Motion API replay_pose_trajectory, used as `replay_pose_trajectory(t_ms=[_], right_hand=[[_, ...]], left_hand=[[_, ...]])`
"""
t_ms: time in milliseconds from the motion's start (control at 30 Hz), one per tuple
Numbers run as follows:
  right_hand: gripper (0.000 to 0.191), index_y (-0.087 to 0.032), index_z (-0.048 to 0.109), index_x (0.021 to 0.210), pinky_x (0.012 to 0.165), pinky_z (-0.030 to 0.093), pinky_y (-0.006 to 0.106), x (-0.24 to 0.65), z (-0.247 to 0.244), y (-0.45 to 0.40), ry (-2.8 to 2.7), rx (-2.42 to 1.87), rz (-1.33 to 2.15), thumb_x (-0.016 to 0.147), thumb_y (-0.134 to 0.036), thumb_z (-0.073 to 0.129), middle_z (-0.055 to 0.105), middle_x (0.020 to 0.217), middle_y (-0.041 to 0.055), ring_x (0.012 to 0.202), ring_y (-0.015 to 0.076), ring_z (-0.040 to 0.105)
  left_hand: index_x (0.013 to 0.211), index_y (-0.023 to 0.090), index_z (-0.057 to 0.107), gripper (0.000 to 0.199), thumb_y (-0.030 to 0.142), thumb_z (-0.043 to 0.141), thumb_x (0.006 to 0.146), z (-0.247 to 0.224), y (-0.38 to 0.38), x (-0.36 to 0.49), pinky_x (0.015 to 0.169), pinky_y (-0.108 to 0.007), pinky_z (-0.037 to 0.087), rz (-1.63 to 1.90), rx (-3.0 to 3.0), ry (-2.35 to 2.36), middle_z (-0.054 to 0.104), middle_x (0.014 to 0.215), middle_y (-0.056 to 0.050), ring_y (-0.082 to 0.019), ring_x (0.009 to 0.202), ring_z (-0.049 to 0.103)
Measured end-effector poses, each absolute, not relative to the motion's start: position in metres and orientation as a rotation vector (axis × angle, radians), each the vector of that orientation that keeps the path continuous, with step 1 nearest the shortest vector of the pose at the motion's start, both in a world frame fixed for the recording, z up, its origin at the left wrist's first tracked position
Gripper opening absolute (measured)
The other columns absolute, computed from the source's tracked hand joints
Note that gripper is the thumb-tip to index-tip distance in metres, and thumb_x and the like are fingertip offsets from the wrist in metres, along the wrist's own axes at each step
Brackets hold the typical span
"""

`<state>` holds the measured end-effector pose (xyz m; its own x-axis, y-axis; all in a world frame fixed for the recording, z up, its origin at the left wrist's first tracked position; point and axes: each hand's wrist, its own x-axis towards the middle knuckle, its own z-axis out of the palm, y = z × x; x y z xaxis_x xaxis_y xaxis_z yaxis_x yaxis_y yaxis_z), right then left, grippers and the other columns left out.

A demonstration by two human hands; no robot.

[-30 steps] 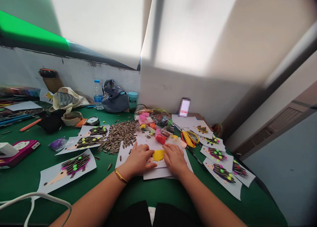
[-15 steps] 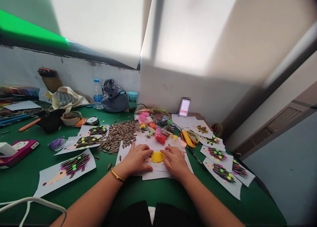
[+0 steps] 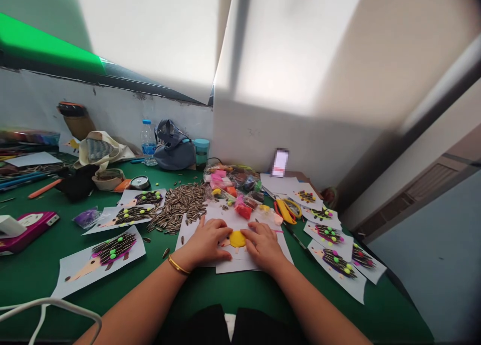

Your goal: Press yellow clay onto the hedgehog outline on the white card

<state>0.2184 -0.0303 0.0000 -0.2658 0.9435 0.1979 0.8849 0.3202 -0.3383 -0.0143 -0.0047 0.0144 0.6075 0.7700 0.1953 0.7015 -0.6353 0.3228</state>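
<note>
On a white sheet of paper (image 3: 229,266) in front of me lies a flat yellow patch of modelling clay (image 3: 237,238), with small peach clay pieces showing at its left and below it. My left hand (image 3: 208,240) rests on the paper at the patch's left side, fingers stretched out and the fingertips at its edge. From the other side my right hand (image 3: 264,242) touches the right edge with its fingertips, its fingers apart and slightly bent. Neither hand lifts anything. The fingers partly hide the patch's rim.
A heap of sunflower seeds (image 3: 186,202) lies to the left, and bagged coloured clay (image 3: 243,208) sits behind the paper. Yellow-handled scissors (image 3: 286,210) are at the right. Finished hedgehog pictures (image 3: 330,232) flank both sides. A white cable (image 3: 56,302) crosses the front left.
My right fingertips have shifted slightly left, and the yellow clay patch looks narrower and rounder. My left hand has hardly moved.
</note>
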Motion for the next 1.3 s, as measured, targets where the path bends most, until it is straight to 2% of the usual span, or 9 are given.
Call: replay_pose_trajectory(t_ms=[133,367,1300], right_hand=[[0.037,-0.035,0.064,0.122,0.104,0.031,0.047,0.218,0.0,-0.032,-2.245,-1.604,0.191,0.087,-0.028,0.053,0.053,0.134,0.0049,0.126,0.028,0.041],[0.032,-0.038,0.067,0.115,0.106,0.029,0.047,0.21,0.011,-0.047,-2.386,-1.315,0.112,0.086,-0.028,0.057,0.05,0.137,0.0013,0.127,0.028,0.039],[0.031,-0.038,0.067,0.118,0.106,0.031,0.047,0.207,0.011,-0.047,-2.424,-1.269,0.105,0.089,-0.032,0.057,0.051,0.138,0.002,0.127,0.0281,0.039]], left_hand=[[0.123,0.033,0.059,0.069,0.056,0.08,0.062,0.014,-0.004,-0.014,0.113,-0.062,0.008,0.463,2.617,1.211,0.058,0.12,-0.006,-0.031,0.116,0.051],[0.12,0.033,0.06,0.064,0.053,0.08,0.063,0.017,-0.006,-0.014,0.111,-0.065,0.007,0.467,2.584,1.211,0.058,0.118,-0.006,-0.031,0.116,0.052],[0.12,0.032,0.06,0.063,0.052,0.079,0.064,0.019,-0.007,-0.013,0.11,-0.064,0.011,0.456,2.586,1.222,0.058,0.118,-0.007,-0.031,0.115,0.052]])
